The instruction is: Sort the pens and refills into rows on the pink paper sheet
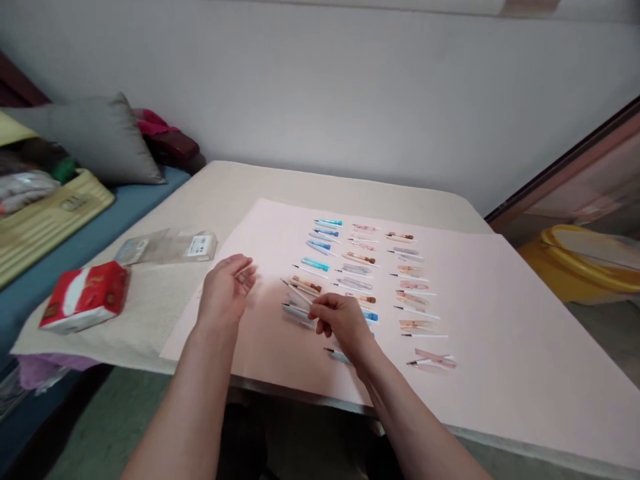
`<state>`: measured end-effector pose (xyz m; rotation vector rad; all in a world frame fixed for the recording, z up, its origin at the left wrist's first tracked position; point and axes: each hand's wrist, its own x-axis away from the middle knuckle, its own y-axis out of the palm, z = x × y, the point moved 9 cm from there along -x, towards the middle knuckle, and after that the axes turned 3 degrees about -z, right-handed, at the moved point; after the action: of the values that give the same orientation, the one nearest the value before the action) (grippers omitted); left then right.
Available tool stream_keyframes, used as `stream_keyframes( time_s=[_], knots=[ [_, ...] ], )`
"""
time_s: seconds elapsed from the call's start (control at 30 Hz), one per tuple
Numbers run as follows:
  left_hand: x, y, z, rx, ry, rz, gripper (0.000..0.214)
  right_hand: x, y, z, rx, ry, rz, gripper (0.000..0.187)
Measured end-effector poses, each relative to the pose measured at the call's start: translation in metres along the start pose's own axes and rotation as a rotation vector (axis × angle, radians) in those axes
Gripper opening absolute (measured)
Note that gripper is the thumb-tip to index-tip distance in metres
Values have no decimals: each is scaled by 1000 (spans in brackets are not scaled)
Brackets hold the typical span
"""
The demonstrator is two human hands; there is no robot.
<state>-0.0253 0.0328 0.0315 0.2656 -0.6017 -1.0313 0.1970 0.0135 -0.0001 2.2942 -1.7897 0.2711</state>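
My right hand (344,321) pinches a slim white pen refill (299,294) over the lower left of the laid-out rows. Its tip points up and left. Beneath it lie a brown-capped pen barrel (306,285) and a grey, see-through barrel (299,322) with a dark-tipped refill beside it. My left hand (227,285) hovers to the left, fingers loosely curled and apart, with nothing in it. Pen barrels in blue, pink, brown and grey, each near a white refill, form three columns, among them a teal barrel (316,265) and crossed pink pieces (434,360). My right hand hides part of the middle column.
The pink sheet (500,360) covers much of the cream table (280,177). At the left are a red tissue pack (86,293) and clear plastic packaging (170,247). A yellow bin (575,263) stands right of the table, a grey cushion (95,137) far left.
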Motion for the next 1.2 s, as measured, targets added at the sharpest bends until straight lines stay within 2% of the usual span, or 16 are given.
stream_keyframes(
  time_s=[0.07,0.17,0.4,0.53,0.67,0.83,0.93,1.03,1.2],
  knots=[
    [-2,-7,7,30,13,22,15,6,12,11,57,39,-45,9],
    [1,-4,5,45,-34,-1,14,13,25,29,137,72,-74,8],
    [5,7,0,42,-66,-55,13,17,33,54,386,59,-96,11],
    [4,6,0,55,-85,-59,11,18,35,49,576,19,-93,14],
    [5,7,-2,59,-102,-64,12,20,38,32,932,-112,-53,16],
    [2,5,-3,69,-100,-71,12,28,43,25,1335,-193,-16,18],
    [-1,2,-4,71,-101,-67,12,39,56,18,1432,-297,-31,20],
    [-3,1,-4,74,-105,-62,13,49,75,18,1453,-381,-108,20],
    [-4,0,-2,80,-112,-54,12,48,89,26,1515,-397,-179,15]
  ],
)
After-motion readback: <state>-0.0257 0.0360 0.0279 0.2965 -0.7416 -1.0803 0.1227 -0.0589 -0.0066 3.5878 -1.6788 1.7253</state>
